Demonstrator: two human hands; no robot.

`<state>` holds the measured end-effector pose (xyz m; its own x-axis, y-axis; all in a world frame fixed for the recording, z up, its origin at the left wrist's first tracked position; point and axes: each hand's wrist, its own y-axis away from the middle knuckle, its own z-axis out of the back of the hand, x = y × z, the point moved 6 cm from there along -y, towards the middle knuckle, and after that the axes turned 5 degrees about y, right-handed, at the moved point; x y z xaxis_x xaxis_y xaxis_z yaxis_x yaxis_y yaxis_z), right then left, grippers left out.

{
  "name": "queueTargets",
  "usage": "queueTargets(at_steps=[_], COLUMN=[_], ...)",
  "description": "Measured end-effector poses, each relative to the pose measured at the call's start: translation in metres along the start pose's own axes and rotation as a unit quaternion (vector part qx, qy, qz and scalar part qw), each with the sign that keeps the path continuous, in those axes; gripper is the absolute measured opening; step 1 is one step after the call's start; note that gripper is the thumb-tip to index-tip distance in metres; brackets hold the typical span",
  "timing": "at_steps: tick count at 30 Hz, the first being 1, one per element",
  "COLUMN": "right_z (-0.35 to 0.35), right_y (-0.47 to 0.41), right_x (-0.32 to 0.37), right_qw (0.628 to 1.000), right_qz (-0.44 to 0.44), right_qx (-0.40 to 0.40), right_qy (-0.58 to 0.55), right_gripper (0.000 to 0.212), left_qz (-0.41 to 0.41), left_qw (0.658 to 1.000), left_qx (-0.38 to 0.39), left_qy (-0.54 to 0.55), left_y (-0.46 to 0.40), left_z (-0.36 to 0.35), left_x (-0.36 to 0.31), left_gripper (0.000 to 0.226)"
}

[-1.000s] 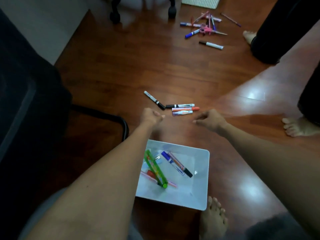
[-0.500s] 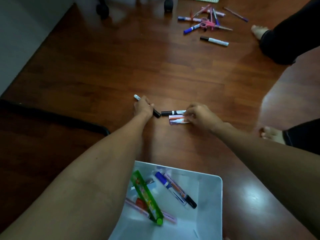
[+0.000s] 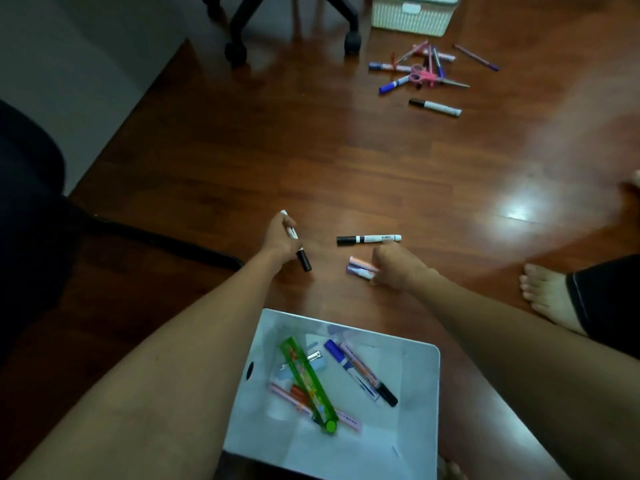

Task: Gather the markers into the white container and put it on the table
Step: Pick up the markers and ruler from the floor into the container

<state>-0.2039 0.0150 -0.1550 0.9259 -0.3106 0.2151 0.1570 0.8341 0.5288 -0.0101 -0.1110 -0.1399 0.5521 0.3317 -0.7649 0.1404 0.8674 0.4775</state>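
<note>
The white container (image 3: 419, 410) sits on the wooden floor near me, holding several markers and a green ruler (image 3: 308, 382). My left hand (image 3: 278, 237) is shut on a black-capped white marker (image 3: 303, 259), lifted just off the floor. My right hand (image 3: 394, 266) is closed on two pale markers (image 3: 358, 268), a pink one and a lilac one. A black-capped marker (image 3: 369, 239) lies on the floor just beyond my right hand. Farther off lies a pile of markers (image 3: 420, 69) with pink scissors, and a lone black-capped marker (image 3: 434, 107).
An office chair base (image 3: 287, 26) with castors stands at the far left. A ribbed white basket (image 3: 412, 13) stands behind the far pile. Another person's bare foot (image 3: 547, 292) rests at the right. A dark chair fills the left edge.
Both hands have closed on markers and drawn back toward me: the left took the black-capped marker, the right took the two pale ones. One black-capped marker stays on the floor.
</note>
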Motion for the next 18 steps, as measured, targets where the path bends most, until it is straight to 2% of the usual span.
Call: queueTargets(at_steps=[2,5,7,9,13,18], right_z=[-0.002,-0.003,0.005,0.018,0.049,0.085], right_y=[0.003,0.011,0.023,0.039,0.078,0.128], right_x=[-0.004,-0.011,-0.013,-0.016,-0.018,-0.004], right_qw=[0.999,0.994,0.989,0.982,0.960,0.917], right_qz=[-0.034,-0.071,-0.085,-0.099,-0.124,-0.142], right_qx=[0.006,-0.013,-0.044,-0.061,-0.090,-0.120], right_qy=[-0.029,-0.082,-0.114,-0.149,-0.233,-0.352], right_gripper=[0.032,0.039,0.034,0.027,0.019,0.024], left_qz=[0.004,0.019,0.020,0.028,0.052,0.041], left_qw=[1.000,0.999,0.998,0.996,0.990,0.992], left_qx=[-0.001,0.017,0.029,0.024,0.004,0.015], left_qy=[0.021,0.037,0.059,0.082,0.133,0.119], left_y=[0.008,0.021,0.032,0.048,0.085,0.137], left_z=[0.008,0.011,0.012,0.016,0.027,0.040], left_x=[-0.002,-0.006,-0.009,-0.017,-0.039,-0.067], left_gripper=[0.042,0.070,0.086,0.089,0.079,0.039])
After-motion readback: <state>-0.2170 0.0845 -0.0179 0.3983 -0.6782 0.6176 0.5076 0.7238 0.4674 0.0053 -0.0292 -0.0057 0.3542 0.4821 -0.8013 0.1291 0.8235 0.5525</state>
